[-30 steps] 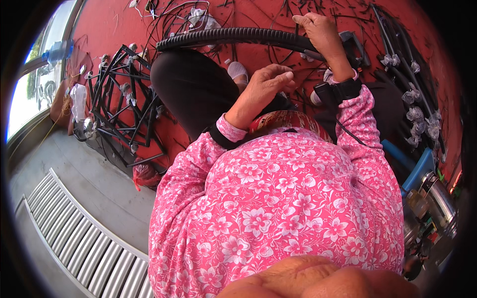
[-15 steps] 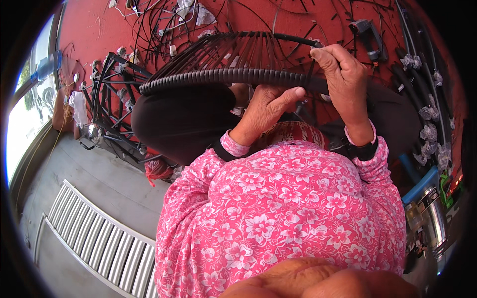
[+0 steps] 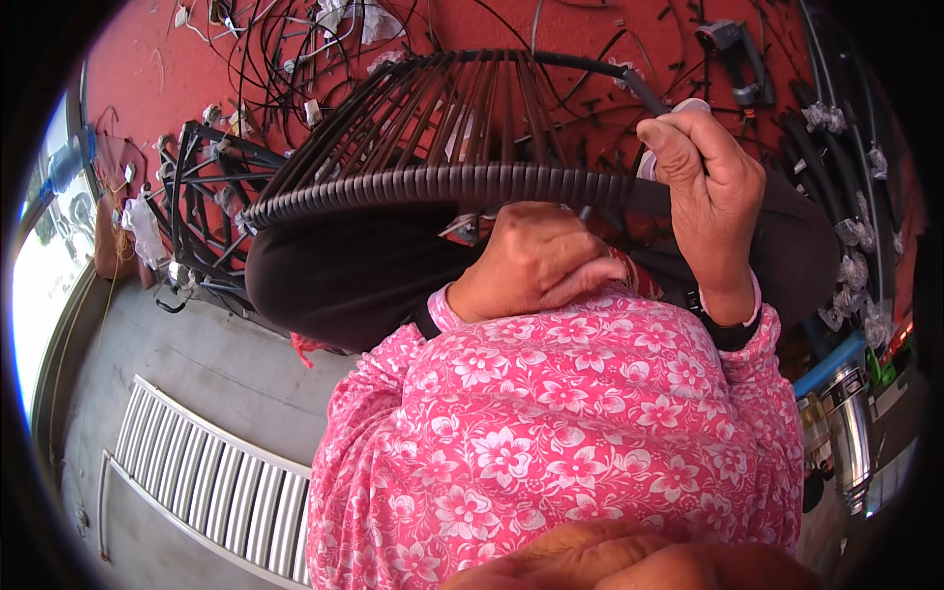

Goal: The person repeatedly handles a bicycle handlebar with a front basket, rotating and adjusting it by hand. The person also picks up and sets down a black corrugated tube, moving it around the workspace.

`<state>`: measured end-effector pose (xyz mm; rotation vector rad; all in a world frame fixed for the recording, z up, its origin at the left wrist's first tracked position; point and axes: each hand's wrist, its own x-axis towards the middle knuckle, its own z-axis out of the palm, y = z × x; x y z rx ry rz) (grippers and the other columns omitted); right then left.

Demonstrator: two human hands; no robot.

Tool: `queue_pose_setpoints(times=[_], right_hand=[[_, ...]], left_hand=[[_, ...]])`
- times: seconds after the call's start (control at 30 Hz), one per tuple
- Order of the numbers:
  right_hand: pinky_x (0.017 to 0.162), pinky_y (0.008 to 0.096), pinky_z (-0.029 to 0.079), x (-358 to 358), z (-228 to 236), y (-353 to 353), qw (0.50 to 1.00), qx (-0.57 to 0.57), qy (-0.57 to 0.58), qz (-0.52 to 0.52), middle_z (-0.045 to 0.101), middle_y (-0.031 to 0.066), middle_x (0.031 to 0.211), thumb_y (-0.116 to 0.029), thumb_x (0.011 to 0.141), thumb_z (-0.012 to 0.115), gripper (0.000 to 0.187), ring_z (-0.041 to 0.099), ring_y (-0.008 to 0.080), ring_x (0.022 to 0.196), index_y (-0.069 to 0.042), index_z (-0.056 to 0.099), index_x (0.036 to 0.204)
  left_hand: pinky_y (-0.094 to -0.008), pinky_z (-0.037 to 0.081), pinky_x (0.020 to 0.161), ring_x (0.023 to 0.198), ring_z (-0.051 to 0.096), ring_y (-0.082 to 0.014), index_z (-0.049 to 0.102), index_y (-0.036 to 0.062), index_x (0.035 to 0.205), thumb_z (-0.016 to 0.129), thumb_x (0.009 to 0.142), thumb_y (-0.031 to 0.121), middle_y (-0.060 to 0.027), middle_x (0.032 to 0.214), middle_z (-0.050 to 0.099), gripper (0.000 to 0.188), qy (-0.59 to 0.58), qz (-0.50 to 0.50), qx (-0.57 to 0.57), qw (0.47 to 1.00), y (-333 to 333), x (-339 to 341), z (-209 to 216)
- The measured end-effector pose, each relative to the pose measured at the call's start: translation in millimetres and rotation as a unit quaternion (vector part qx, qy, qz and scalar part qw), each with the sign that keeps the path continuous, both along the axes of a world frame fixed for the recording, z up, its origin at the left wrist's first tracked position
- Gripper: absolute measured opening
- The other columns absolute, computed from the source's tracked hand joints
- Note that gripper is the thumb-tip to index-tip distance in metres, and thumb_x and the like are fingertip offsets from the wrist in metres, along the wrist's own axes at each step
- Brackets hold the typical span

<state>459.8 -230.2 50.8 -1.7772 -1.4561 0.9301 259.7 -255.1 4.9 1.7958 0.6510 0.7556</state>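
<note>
Across my lap lies a curved frame [image 3: 423, 184]. Dark cord is wound in close turns along its near rail, and brown strands [image 3: 482, 103] fan from there to the far rail [image 3: 570, 63]. Just below the wound rail, near my shirt, my left hand [image 3: 541, 258] is closed with its fingers curled under; whatever it may hold is hidden. My right hand [image 3: 716, 192] is raised at the frame's right end, thumb and forefinger pinched together. No cord can be made out clearly between its fingers. The near rail's right part, beside that hand, is blurred.
Loose black cords [image 3: 285, 59] tangle on the red floor covering [image 3: 147, 74]. Black metal frames [image 3: 197, 202] stand at left, and wrapped dark tubes [image 3: 836, 187] lie at right. A dark grey tool [image 3: 737, 64] rests far right. A slatted silver rack [image 3: 211, 472] lies on the grey floor.
My left hand has come off the near rail, moved down toward my body and curled up. My right hand has shifted right and slightly down. The frame sits a little farther left.
</note>
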Motion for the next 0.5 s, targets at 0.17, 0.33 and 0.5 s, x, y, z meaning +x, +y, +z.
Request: queue_pose_setpoints(times=[0.17,0.33,0.5], right_hand=[[0.058,0.0303,0.049,7.2,-13.1,20.4,0.991,0.132,-0.034,0.019,0.070,0.0090,0.076,-0.020,0.096,0.073,0.020,0.064,0.0173,0.062,-0.001,0.070,0.091],[0.060,0.0247,0.046,9.9,-35.4,46.6,0.980,0.193,-0.025,0.029,0.069,0.0017,0.078,-0.021,0.099,0.071,0.020,0.056,0.0062,0.066,-0.002,0.073,0.099],[0.063,0.0291,0.054,10.8,-49.1,49.6,0.968,0.246,0.026,0.033,0.074,0.0086,0.083,-0.024,0.098,0.071,0.020,0.070,0.0190,0.069,-0.005,0.073,0.099]], left_hand=[[-0.0374,0.045,0.082,0.092,0.064,-0.0229,0.071,0.0093,0.113,0.088,0.072,0.021,-0.0054,0.104,0.069,0.045,0.125,0.227,0.222,0.940,13.0,4.7,9.6],[-0.0394,0.043,0.092,0.104,0.060,-0.0232,0.069,0.0129,0.123,0.080,0.078,0.018,-0.0012,0.114,0.066,0.048,0.203,0.169,0.316,0.911,63.6,7.4,-6.0],[-0.0392,0.051,0.082,0.098,0.063,-0.0258,0.066,0.0171,0.128,0.076,0.080,0.018,-0.0025,0.104,0.065,0.049,0.206,0.083,0.340,0.914,113.8,2.7,-19.7]])
